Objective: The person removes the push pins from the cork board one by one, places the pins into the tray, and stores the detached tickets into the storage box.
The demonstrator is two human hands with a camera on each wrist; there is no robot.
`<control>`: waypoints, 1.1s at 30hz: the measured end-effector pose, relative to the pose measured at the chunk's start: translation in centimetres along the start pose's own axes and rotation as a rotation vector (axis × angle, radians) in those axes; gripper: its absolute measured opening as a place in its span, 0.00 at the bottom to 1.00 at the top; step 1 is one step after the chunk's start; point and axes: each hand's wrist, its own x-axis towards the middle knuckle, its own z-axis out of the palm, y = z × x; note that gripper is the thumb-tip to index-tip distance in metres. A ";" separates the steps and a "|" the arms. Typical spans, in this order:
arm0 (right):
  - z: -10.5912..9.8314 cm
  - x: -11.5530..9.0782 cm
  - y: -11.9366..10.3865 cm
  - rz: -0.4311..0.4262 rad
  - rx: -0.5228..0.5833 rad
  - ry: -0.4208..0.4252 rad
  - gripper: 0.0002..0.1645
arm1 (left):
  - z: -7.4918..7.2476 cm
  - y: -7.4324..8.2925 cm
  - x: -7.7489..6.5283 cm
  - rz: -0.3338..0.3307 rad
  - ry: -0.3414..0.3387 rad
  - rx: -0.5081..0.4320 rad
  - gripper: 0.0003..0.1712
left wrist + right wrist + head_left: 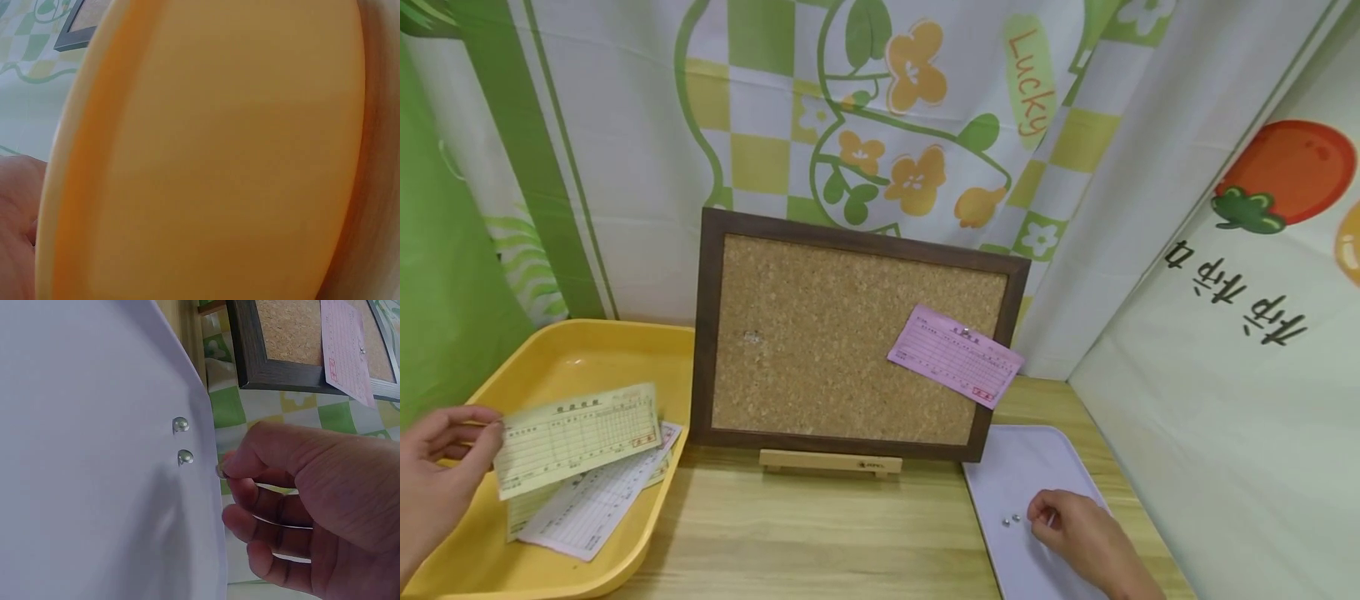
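- Fingers of the right hand (1082,532) pinch a silver pin (220,471) over the white tray (1024,450), near the right edge of the surface (805,533).
- Left hand (441,479): fingers pinch a yellow slip (580,437) at its left edge, over the yellow basin (625,327); a white slip (598,504) lies partly beneath. Contact between sheets unclear.
- Step, as judged: lift one pin, one sheet at the ready.
- Pin: grip by the head, tip turned away from skin; its direction cannot be made out. Clear the spare pins (1006,522) near the tray's left edge without knocking them.
- Slip: light pinch at the margin to avoid creasing; check for a second sheet clinging.
- Pink slip (947,358) hangs tilted at the corkboard's (820,350) right edge; levelling paper before pressing should prevent that.
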 end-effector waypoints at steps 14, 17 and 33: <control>0.8 -0.6 0.6 -0.006 0.104 -0.126 0.11 | -0.6 -2.7 -0.7 -0.033 -0.173 0.186 0.08; 1.0 -0.7 0.7 -0.001 0.126 -0.139 0.11 | -0.6 -3.0 -0.8 -0.041 -0.199 0.211 0.06; 1.7 -0.7 1.5 -0.051 0.160 -0.159 0.13 | -0.2 0.0 -0.5 -0.071 -0.269 0.375 0.05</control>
